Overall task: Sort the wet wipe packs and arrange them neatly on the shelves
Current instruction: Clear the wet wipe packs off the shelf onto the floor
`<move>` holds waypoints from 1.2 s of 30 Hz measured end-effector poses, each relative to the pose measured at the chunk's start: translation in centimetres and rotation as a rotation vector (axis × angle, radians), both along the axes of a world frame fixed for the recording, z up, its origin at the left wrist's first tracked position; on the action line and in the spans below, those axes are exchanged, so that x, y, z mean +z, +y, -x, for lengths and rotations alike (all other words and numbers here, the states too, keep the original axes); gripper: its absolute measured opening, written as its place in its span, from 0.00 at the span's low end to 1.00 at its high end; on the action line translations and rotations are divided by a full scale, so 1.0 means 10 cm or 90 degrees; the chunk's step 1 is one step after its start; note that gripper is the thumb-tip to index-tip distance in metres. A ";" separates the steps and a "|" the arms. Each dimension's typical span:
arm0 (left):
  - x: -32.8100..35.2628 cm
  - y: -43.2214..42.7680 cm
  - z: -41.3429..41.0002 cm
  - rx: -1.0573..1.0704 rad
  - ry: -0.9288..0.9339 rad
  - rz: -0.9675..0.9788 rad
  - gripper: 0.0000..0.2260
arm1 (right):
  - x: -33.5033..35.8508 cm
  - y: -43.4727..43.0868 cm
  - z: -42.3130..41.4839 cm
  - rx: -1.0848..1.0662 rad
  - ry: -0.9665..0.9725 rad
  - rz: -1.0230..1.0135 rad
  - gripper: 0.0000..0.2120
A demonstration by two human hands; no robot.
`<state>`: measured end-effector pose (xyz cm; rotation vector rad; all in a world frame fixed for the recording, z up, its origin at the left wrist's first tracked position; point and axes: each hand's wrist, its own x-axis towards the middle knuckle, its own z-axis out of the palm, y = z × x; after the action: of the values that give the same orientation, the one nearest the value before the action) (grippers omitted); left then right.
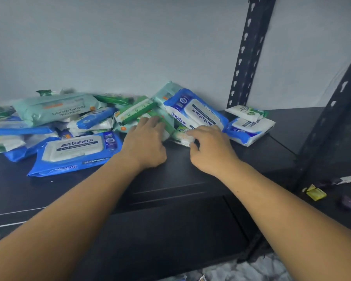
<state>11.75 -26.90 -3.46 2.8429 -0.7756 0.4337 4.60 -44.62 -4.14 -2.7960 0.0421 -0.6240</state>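
Both my arms are stretched out over the black shelf [190, 175], right at the edge of a messy heap of wet wipe packs [73, 118] dumped against the wall. My left hand [145, 142] is lying flat on a green pack [162, 122], fingers spread over it, not really closed around anything. My right hand [210, 148] has a pinching grip on a small white-and-green pack [181, 135], thumb and fingertips closed on its near edge. Most of that pack is hidden under my fingers, so I can't read the label.

Just behind my hands a big blue antabax pack [195, 112] leans tilted on the pile. Another blue antabax pack [75, 153] lies flat in front on the left. A pale teal fragrance-free pack [55, 109] sits on top of the heap, upside down to me. Off to the right, apart from the heap, there's a blue-and-white pack [249, 128] with a small white pack [246, 112] resting on it.

The left side of the heap is cut off and blurry, so I can't count what's buried there. Beside the black upright post [249, 49], lower right, there's a small yellow thing [315, 192] I can't identify.
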 end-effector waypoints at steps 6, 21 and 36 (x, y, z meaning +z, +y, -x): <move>-0.01 0.02 -0.17 0.041 -0.068 -0.110 0.36 | -0.13 0.15 -0.18 -0.034 0.035 0.077 0.18; 0.14 0.16 0.22 0.034 0.095 -0.090 0.25 | 0.16 0.26 0.17 -0.246 0.136 -0.069 0.20; 0.20 0.46 1.25 -0.064 0.089 0.191 0.18 | 0.36 0.25 1.29 -0.171 0.134 -0.242 0.13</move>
<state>-0.74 -22.31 -1.45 2.5135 -0.7512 0.3037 -8.28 -42.16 -0.55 -2.4864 0.5283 -0.3315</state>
